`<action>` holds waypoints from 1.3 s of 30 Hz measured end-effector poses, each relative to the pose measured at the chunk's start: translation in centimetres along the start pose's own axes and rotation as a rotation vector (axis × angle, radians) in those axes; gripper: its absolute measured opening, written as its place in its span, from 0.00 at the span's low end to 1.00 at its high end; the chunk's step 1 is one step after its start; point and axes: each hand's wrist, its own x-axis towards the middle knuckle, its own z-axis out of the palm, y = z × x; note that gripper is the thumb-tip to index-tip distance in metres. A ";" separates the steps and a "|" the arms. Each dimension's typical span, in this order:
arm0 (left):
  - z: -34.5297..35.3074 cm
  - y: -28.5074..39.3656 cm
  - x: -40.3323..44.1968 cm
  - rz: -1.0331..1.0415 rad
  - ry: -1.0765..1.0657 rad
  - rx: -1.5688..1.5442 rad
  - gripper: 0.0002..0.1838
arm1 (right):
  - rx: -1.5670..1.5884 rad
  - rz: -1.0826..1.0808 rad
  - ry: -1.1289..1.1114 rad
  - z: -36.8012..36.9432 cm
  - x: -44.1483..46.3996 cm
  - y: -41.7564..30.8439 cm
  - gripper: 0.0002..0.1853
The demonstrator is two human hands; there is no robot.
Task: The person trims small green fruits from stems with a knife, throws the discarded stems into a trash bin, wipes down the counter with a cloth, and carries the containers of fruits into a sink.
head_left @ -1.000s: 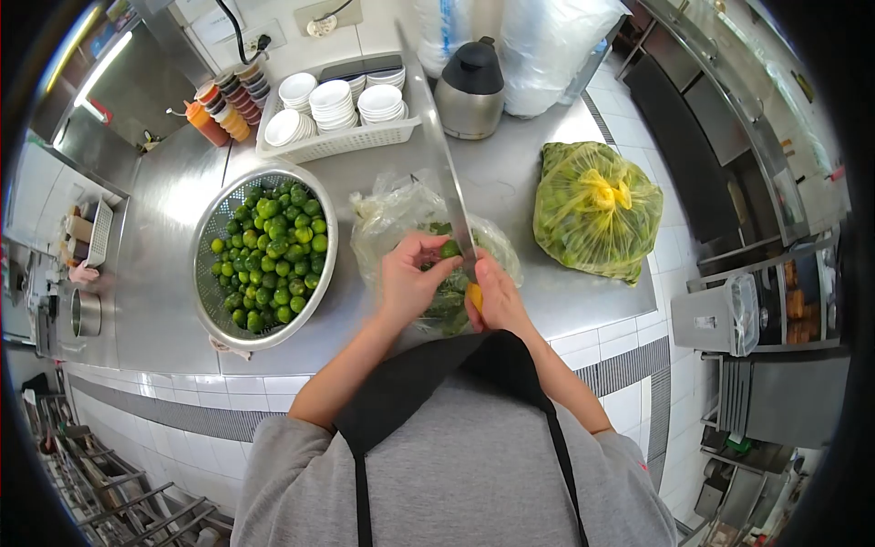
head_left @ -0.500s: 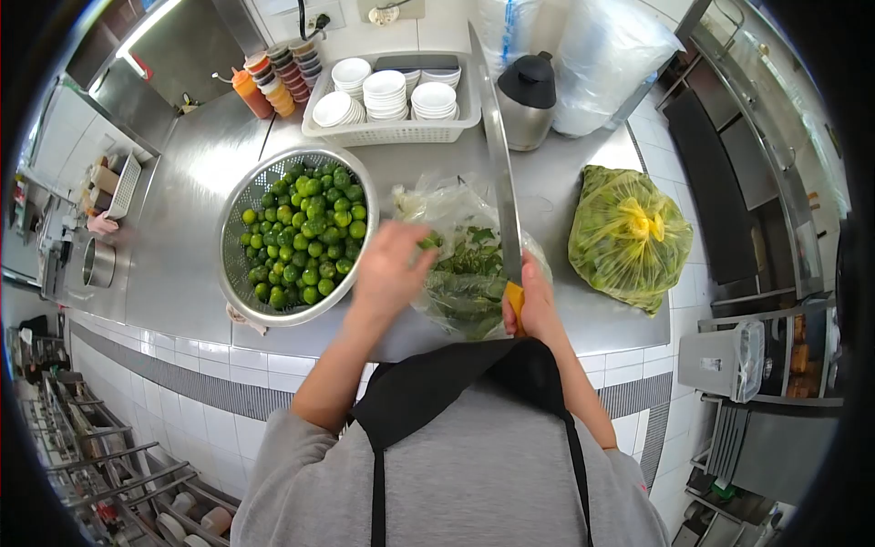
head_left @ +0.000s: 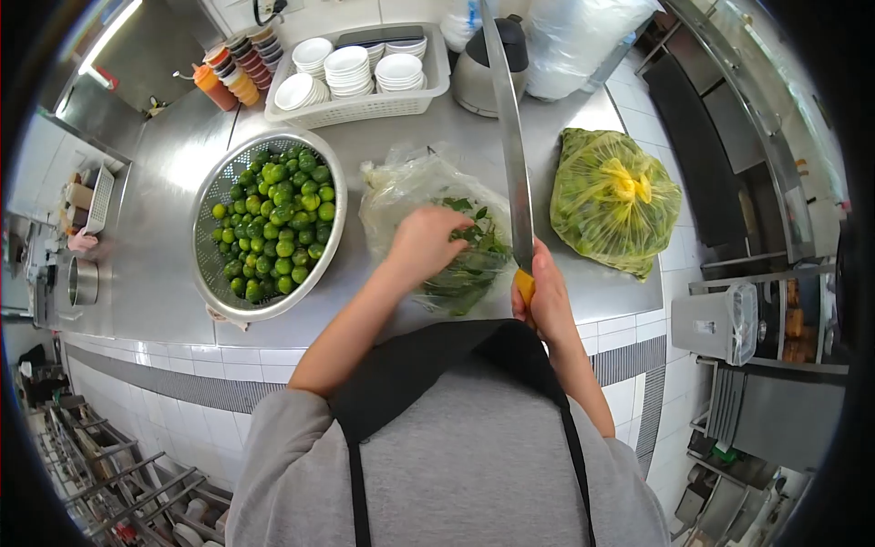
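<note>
Left hand: the left hand is over the open side of the clear plastic bag, back of the hand upward, fingertips pointing to the leafy greens.
Left fingers: thumb and index finger stand a little apart, with green showing between them; whether they grip a leaf or stem cannot be told.
Leafy greens: inside the bag, beneath and just beyond the left fingertips, spreading toward the right hand.
Right hand: fingers and thumb are clamped around the yellow handle of the long knife, whose blade points away from the body, well clear of the left fingers.
Colander: the metal colander, heaped with green citrus fruits, stands on the counter left of the bag.
Tied bag: the yellow-knotted bag lies to the right of the knife.
Hidden: the palm side of the left hand, some greens beneath it, and most of the handle within the right hand.
Cut off: the knife's tip, at the upper edge.
Hard to make out: the tied bag's green contents, through creased plastic.
</note>
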 end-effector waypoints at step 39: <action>0.1 0.8 -2.0 -0.358 0.135 -1.319 0.14 | 0.041 -0.065 -0.029 3.1 1.5 1.2 0.23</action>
